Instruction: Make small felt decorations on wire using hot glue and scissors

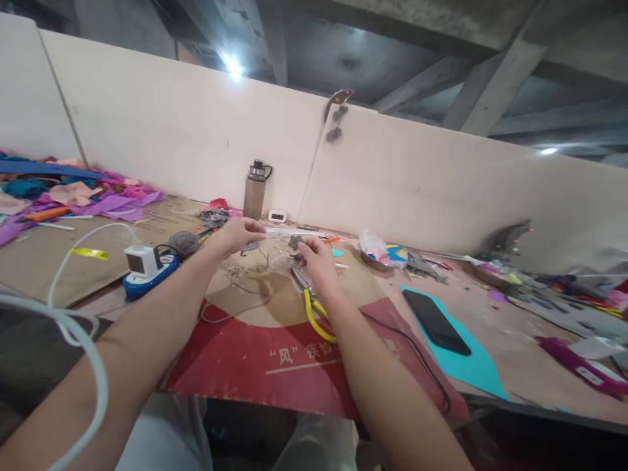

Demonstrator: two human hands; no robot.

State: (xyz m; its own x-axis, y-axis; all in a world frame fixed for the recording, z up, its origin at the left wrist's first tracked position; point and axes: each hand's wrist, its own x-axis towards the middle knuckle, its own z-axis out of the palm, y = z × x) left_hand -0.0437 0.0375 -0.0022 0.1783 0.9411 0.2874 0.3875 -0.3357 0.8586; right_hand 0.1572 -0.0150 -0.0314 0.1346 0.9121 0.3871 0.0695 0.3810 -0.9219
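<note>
Both my arms reach out over a cardboard sheet (255,307) with a red printed band. My left hand (242,233) is closed in a pinch above the far part of the cardboard, holding something thin that I cannot make out. My right hand (315,257) is also pinched, a little to the right and nearer, and a thin wire or strand seems to run between the two hands. Yellow-handled pliers (314,307) lie on the cardboard right under my right wrist. Tangled wire bits (245,271) lie below my left hand.
A grey water bottle (255,190) stands by the white partition wall. A power strip with a white charger (147,265) and white cable sits at left, past it coloured paper scraps (73,193). A black phone (436,322) lies on teal paper at right, amid craft clutter.
</note>
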